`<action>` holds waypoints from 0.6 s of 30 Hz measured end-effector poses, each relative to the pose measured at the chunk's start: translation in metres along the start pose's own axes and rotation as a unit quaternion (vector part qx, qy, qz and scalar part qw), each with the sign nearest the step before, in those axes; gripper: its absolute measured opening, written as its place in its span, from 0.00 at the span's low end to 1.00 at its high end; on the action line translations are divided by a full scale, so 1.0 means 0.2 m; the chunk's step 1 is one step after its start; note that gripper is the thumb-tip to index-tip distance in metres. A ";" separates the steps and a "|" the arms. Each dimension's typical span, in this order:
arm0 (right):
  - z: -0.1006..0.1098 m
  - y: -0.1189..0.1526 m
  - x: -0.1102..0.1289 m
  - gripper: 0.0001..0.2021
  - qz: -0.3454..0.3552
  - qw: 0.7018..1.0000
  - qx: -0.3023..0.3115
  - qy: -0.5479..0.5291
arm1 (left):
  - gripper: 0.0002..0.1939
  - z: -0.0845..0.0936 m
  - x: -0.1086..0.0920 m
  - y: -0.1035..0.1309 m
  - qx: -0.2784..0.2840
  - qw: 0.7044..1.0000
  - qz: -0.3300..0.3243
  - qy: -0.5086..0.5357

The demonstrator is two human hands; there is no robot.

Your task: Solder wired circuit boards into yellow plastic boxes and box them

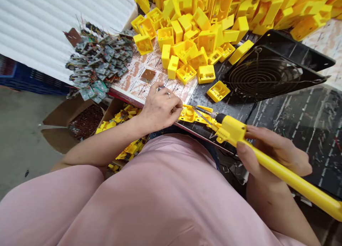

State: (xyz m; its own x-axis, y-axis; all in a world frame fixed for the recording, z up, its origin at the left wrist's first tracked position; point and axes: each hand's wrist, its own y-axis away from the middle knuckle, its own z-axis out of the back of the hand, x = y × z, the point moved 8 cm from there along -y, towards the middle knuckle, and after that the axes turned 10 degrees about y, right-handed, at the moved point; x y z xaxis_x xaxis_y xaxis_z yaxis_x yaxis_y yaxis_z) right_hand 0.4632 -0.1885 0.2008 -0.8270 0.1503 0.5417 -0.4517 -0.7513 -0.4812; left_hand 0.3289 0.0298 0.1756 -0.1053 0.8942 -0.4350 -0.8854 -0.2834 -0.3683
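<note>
My right hand (272, 153) is wrapped round a yellow soldering iron (233, 130) with a long yellow handle. Its metal tip and a thin guide beside it reach over an open yellow plastic casing (188, 113) at the table's front edge. From the other side, my left hand (162, 107), with a ring on one finger, is closed in a pinch at that casing's left end. What its fingertips hold is hidden. A small dark part shows behind its knuckles. A brown circuit board (148, 75) lies just beyond this hand.
Yellow casings (184, 50) are heaped across the back of the table. A black fan (264, 71) stands at the right, and wired circuit boards (101, 60) are piled at the left. Below the left forearm, a cardboard box (110, 110) holds more yellow parts.
</note>
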 end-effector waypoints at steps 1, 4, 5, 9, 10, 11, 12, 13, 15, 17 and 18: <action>-0.01 0.00 0.02 0.19 0.019 1.000 0.007 0.009 | 0.14 0.00 -0.01 -0.01 0.010 1.000 -0.004 -0.012; -0.04 -0.02 0.04 0.15 0.054 0.998 0.008 0.022 | 0.13 -0.01 -0.01 -0.03 0.037 0.999 -0.007 -0.036; -0.05 -0.03 0.04 0.14 0.065 0.998 0.004 0.023 | 0.13 -0.01 -0.01 -0.03 0.042 0.998 -0.004 -0.039; -0.06 -0.08 0.10 0.09 0.122 0.992 -0.013 0.026 | 0.12 -0.02 0.00 -0.05 0.049 0.998 0.005 -0.037; -0.07 -0.10 0.13 0.09 0.140 0.990 -0.011 0.030 | 0.12 -0.02 0.00 -0.05 0.052 0.998 0.004 -0.038; -0.07 -0.12 0.17 0.08 0.161 0.986 -0.004 0.035 | 0.13 -0.02 -0.01 -0.06 0.055 0.998 0.003 -0.041; -0.07 -0.14 0.20 0.08 0.180 0.983 0.005 0.040 | 0.13 -0.03 -0.01 -0.06 0.059 0.997 0.003 -0.044; -0.07 -0.15 0.22 0.08 0.196 0.980 0.012 0.045 | 0.14 -0.03 -0.01 -0.06 0.062 0.997 0.001 -0.048; -0.06 -0.17 0.25 0.08 0.212 0.976 0.022 0.047 | 0.14 -0.04 -0.02 -0.07 0.067 0.996 -0.002 -0.052; -0.05 -0.17 0.24 0.06 0.196 0.979 0.030 0.041 | 0.15 -0.04 -0.02 -0.08 0.071 0.996 -0.003 -0.056; -0.05 -0.16 0.21 0.05 0.178 0.983 0.039 0.035 | 0.16 -0.04 -0.02 -0.08 0.074 0.996 -0.002 -0.058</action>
State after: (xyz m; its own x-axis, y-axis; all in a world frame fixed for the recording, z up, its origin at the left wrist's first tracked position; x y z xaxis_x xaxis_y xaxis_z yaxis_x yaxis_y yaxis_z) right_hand 0.4390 -0.1523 0.2330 -0.9502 -0.0892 0.2987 -0.1046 -0.8114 -0.5751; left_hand 0.3469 0.0280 0.1770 -0.1449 0.9320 -0.3322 -0.9422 -0.2325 -0.2413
